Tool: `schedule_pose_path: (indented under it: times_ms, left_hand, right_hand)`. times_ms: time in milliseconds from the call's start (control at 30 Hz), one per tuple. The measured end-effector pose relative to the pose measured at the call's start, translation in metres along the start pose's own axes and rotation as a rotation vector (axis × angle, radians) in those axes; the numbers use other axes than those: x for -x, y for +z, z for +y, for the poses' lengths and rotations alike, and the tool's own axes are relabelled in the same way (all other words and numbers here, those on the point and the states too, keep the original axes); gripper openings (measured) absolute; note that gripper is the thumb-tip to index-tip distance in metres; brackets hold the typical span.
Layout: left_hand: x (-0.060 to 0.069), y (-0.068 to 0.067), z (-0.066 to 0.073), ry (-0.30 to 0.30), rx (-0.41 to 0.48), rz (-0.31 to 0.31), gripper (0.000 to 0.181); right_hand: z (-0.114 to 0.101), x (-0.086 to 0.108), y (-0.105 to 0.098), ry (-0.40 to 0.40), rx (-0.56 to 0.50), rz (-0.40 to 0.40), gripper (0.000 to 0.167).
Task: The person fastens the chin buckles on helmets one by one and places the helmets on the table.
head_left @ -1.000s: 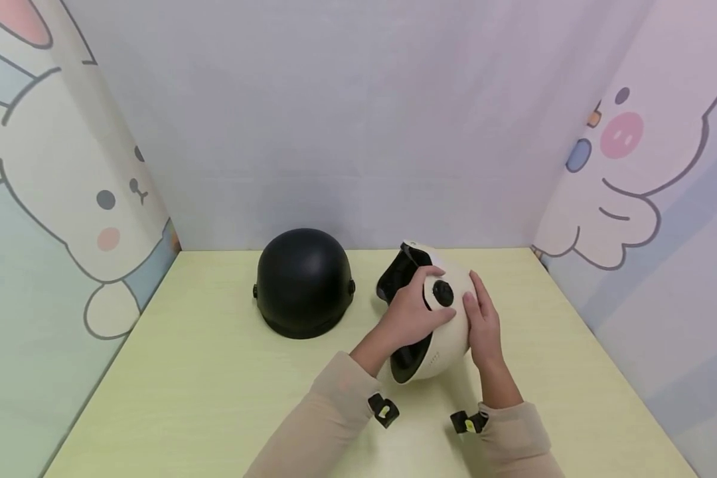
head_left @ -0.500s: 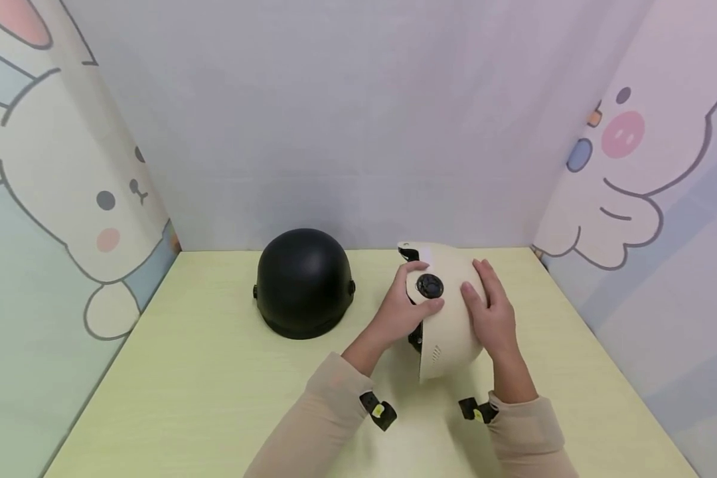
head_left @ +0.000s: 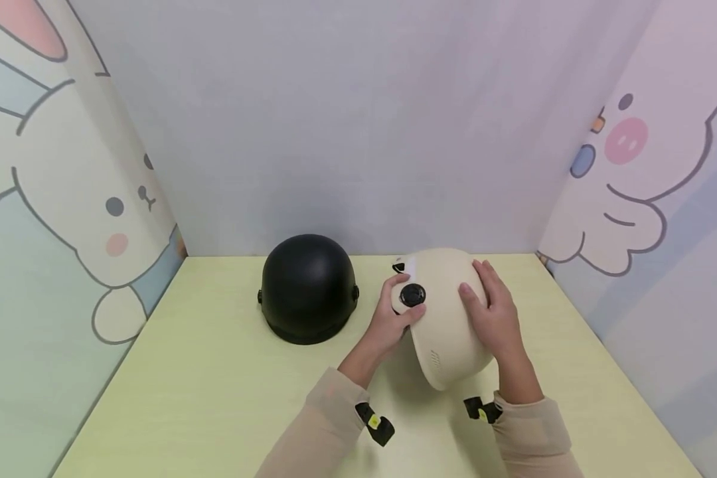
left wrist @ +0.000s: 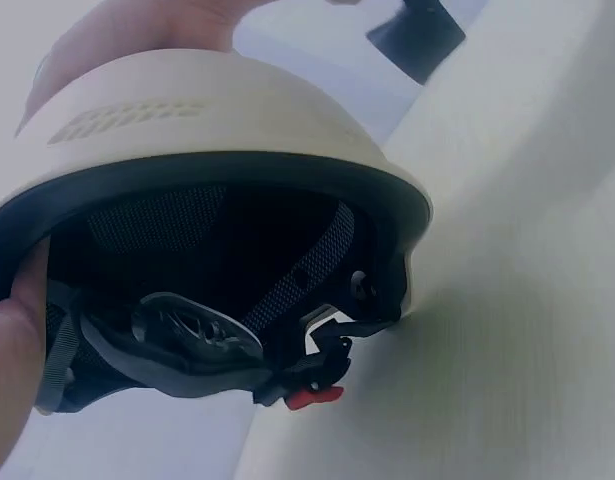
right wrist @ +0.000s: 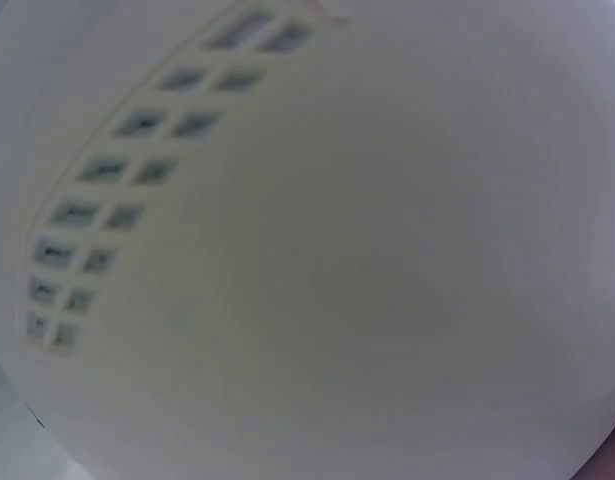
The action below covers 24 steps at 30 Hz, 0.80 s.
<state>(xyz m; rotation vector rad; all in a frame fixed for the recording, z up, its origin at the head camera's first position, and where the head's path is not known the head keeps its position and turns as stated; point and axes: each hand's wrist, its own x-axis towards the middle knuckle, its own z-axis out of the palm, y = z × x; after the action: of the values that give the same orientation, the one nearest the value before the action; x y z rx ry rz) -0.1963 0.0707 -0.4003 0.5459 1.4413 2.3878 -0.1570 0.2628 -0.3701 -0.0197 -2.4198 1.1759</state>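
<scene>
A cream helmet (head_left: 448,325) is tilted at the right of the table, its opening turned to the left. In the left wrist view its dark lining, straps and a red buckle tab (left wrist: 314,397) show. My left hand (head_left: 388,322) grips the helmet's side at a round black disc (head_left: 413,295), with the thumb on the outer shell. My right hand (head_left: 496,315) presses nearly straight fingers on the top of the shell. The shell and its slotted vents (right wrist: 127,170) fill the right wrist view. Whether the helmet touches the table cannot be seen.
A black helmet (head_left: 309,289) stands upright on the pale yellow-green table (head_left: 215,398), left of the cream one. Behind the table hangs a plain grey curtain (head_left: 358,133). Printed cartoon panels (head_left: 83,219) flank both sides.
The cream helmet has turned, so its dark inside no longer shows in the head view and more outer shell does. The left hand has moved slightly left, the right hand to the right.
</scene>
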Motion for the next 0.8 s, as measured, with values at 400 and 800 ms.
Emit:
schedule_pose_path:
  times_ms: [400, 800]
  left_hand:
    - [0.002, -0.007, 0.003, -0.018, -0.232, 0.038, 0.061]
    - [0.015, -0.006, 0.031, -0.058, -1.268, 0.072, 0.079]
  right_hand:
    - [0.001, -0.002, 0.004, -0.018, 0.024, -0.008, 0.057]
    - [0.001, -0.001, 0.003, -0.003, 0.024, -0.016, 0.057]
